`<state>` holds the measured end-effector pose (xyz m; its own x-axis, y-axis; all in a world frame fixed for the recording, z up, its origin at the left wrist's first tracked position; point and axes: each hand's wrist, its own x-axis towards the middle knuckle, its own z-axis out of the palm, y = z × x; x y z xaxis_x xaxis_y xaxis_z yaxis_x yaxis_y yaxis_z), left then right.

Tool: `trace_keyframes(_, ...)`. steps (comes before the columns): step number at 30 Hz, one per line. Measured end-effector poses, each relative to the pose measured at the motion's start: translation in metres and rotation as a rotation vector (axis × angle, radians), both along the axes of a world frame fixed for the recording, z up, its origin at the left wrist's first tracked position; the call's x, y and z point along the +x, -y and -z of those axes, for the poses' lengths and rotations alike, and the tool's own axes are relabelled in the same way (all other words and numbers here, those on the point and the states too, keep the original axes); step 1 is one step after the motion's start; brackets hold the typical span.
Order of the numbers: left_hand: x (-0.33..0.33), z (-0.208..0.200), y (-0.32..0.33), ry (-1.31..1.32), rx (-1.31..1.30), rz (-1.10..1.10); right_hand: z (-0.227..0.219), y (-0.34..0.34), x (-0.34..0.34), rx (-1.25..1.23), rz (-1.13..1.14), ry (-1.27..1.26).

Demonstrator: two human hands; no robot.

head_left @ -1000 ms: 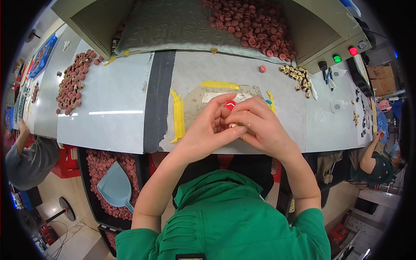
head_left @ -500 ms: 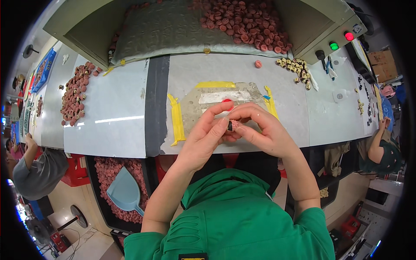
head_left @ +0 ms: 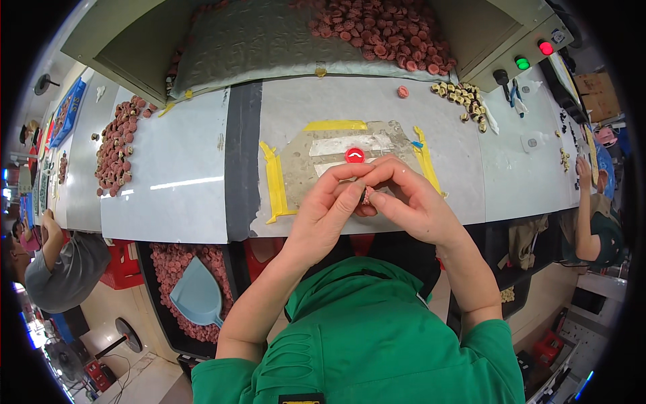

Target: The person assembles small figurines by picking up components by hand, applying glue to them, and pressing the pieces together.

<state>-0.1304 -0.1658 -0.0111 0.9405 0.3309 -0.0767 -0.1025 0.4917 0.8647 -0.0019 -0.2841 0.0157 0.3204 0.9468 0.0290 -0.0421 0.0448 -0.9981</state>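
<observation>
My two hands meet over the near edge of the worktable. Between their fingertips is a small pink bumpy cap [head_left: 367, 196] with a dark part on its left side; the fingers cover most of it. My left hand [head_left: 326, 214] pinches the dark side, and my right hand [head_left: 418, 207] pinches the pink side. Just beyond the fingertips lies a red round disc [head_left: 354, 155] with a white curved mark. It rests on a worn grey patch [head_left: 299, 161] edged with strips of yellow tape [head_left: 274, 182].
Beyond, a metal-sided housing [head_left: 498, 47] with lit buttons holds many pink caps [head_left: 383, 34]. One loose pink cap [head_left: 403, 91] lies near cream-and-dark pieces [head_left: 464, 101]. Pink-and-cream pieces [head_left: 116, 151] are heaped left. Below, a light blue scoop [head_left: 195, 293] rests in a black bin. Co-workers sit either side.
My fingers have shifted slightly around the small cap, and less of its dark side shows. The red disc is now more fully uncovered. The right-hand co-worker's hand has moved.
</observation>
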Motion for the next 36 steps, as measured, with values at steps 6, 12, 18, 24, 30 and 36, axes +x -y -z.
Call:
trace_keyframes(6,0.002,-0.002,0.002,-0.019,0.028,-0.003,-0.001,0.002,0.0,-0.001,0.009,-0.008)
trace_keyframes(12,-0.003,-0.006,-0.007,-0.051,0.094,0.015,0.009,0.011,0.004,0.017,-0.016,0.0)
trace_keyframes(18,-0.051,-0.014,-0.124,-0.441,1.162,-0.483,0.006,0.033,0.056,-0.199,0.251,0.313)
trace_keyframes(24,-0.12,-0.007,-0.261,-0.787,1.996,-0.781,0.01,0.014,0.114,-0.215,0.454,0.548)
trace_keyframes(30,-0.057,-0.087,-0.135,-0.258,1.098,-0.433,0.01,-0.02,0.126,-0.234,0.394,0.856)
trace_keyframes(36,-0.068,-0.196,-0.006,0.427,1.337,0.016,0.027,-0.016,0.148,-0.14,0.572,1.359)
